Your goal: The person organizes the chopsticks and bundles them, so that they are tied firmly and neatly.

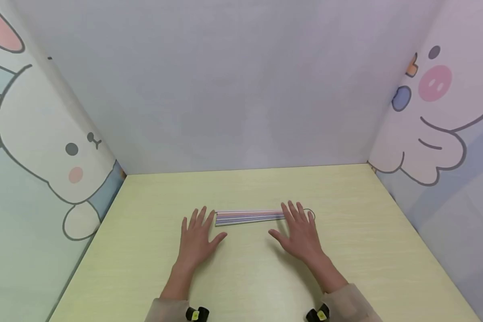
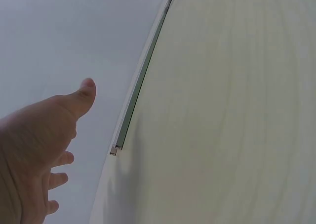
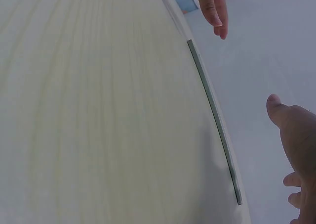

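A slim folded fan (image 1: 247,217) lies crosswise on the table, its pink, white, lilac and blue strips tapering to the right. A thin dark loop (image 1: 311,213) shows at its narrow right end. My left hand (image 1: 197,241) has its fingers spread just beside the wide left end. Over the narrow end my right hand (image 1: 302,232) is held with fingers spread, hiding part of the fan in the head view. Neither hand grips anything. Both wrist views show the fan edge-on as a grey-green strip (image 2: 140,80), with the thumbs apart from it.
The pale wood-grain table (image 1: 249,286) is bounded by a plain back wall (image 1: 245,89). Side panels carry cartoon prints, a rabbit (image 1: 52,156) at left and a pig (image 1: 446,116) at right. Small black devices sit at both wrists.
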Demonstrator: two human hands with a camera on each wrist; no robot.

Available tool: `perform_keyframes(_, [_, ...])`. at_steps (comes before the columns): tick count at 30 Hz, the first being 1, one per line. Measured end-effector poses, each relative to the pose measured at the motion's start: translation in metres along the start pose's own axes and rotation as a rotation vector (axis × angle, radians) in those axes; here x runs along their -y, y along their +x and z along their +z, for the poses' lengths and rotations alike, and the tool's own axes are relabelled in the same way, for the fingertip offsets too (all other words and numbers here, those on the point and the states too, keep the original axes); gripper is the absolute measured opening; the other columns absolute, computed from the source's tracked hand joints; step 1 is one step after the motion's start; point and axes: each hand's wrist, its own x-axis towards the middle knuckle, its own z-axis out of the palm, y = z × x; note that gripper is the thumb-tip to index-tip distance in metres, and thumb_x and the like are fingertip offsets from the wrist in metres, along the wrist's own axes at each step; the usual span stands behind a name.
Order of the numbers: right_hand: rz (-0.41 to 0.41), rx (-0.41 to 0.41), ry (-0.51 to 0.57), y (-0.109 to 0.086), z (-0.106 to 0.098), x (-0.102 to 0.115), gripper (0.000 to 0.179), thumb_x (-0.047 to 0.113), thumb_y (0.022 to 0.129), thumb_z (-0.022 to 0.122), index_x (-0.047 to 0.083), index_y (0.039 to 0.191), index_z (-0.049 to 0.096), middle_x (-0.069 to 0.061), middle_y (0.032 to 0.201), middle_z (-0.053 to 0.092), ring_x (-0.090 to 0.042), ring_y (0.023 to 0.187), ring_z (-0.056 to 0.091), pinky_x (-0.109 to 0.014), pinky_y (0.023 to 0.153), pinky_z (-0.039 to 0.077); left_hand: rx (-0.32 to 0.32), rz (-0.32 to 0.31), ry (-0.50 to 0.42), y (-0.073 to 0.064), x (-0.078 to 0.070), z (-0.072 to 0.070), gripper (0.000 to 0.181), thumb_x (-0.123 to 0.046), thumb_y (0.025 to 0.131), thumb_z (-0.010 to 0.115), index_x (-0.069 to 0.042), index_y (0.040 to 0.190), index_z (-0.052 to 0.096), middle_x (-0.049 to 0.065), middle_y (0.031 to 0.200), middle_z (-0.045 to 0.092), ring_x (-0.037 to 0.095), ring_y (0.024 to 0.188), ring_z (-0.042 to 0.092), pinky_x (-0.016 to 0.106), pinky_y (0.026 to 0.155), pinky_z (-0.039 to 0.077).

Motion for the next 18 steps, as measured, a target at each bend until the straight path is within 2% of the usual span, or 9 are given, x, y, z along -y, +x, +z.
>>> perform_keyframes(5, [-0.015,0.001,0.008,0.006,0.004,0.005,0.09,0.062,0.089,0.063,0.011,0.157,0.035,-0.017,0.16,0.035,-0.04,0.15,0.024,-0.062,0.115,0.016,-0.008,0.005,-0.021,0.002,-0.002,0.004,0.078,-0.058,0.089,0.067,-0.011,0.149,0.05,0.018,0.158,0.039,0.041,0.148,0.027,0.064,0.116,0.015])
perform_keyframes(9, [-0.022,0.008,0.009,0.01,0.007,0.008,0.089,0.063,0.089,0.063,0.012,0.157,0.035,-0.016,0.16,0.036,-0.04,0.15,0.023,-0.063,0.116,0.016,0.018,-0.005,-0.031,0.004,-0.003,0.006,0.078,-0.058,0.09,0.067,-0.011,0.15,0.048,0.018,0.159,0.037,0.041,0.149,0.025,0.063,0.117,0.014])
perform_keyframes(16, [-0.01,0.032,0.025,0.015,0.012,0.01,0.09,0.062,0.088,0.065,0.012,0.157,0.036,-0.016,0.161,0.035,-0.039,0.151,0.022,-0.062,0.117,0.014,0.048,-0.012,-0.05,0.007,-0.005,0.008,0.078,-0.056,0.091,0.066,-0.011,0.151,0.047,0.018,0.159,0.036,0.041,0.15,0.025,0.061,0.116,0.022])
perform_keyframes(18, [-0.009,0.043,0.018,0.016,0.014,0.009,0.09,0.062,0.088,0.065,0.012,0.157,0.036,-0.016,0.161,0.035,-0.039,0.151,0.021,-0.062,0.117,0.014,0.057,-0.015,-0.057,0.008,-0.004,0.009,0.078,-0.056,0.091,0.066,-0.011,0.152,0.046,0.017,0.16,0.035,0.041,0.15,0.024,0.06,0.116,0.021])
